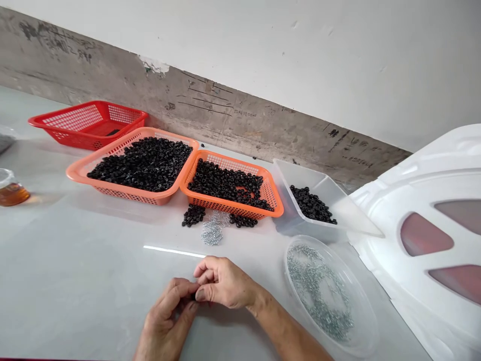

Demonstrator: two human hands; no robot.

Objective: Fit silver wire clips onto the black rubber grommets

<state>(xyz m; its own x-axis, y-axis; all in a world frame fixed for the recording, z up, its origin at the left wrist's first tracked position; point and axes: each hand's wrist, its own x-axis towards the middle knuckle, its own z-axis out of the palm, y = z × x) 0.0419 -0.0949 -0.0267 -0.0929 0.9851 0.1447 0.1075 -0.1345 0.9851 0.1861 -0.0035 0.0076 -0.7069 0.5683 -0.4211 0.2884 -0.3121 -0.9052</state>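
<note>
Close together over the near part of the table, both my hands have their fingertips meeting. My left hand (169, 316) pinches a small black part (193, 296), mostly hidden by the fingers; it looks like the black rings in the baskets. With thumb and fingers closed, my right hand (227, 286) meets the black part from the right; whatever its fingertips hold is hidden. Ahead of the hands lies a small heap of shiny metal pieces (212, 233), between a pile of black rings (194, 214) and another black ring pile (243, 220).
A large orange basket (108, 186) and a smaller orange basket (225, 203) hold black rings. Behind them stands a red basket (67, 131). Rightward are a clear bin (319, 193), a round tray (366, 306) of metal pieces and a white moulded panel (387, 271). A cup (13, 190) stands left.
</note>
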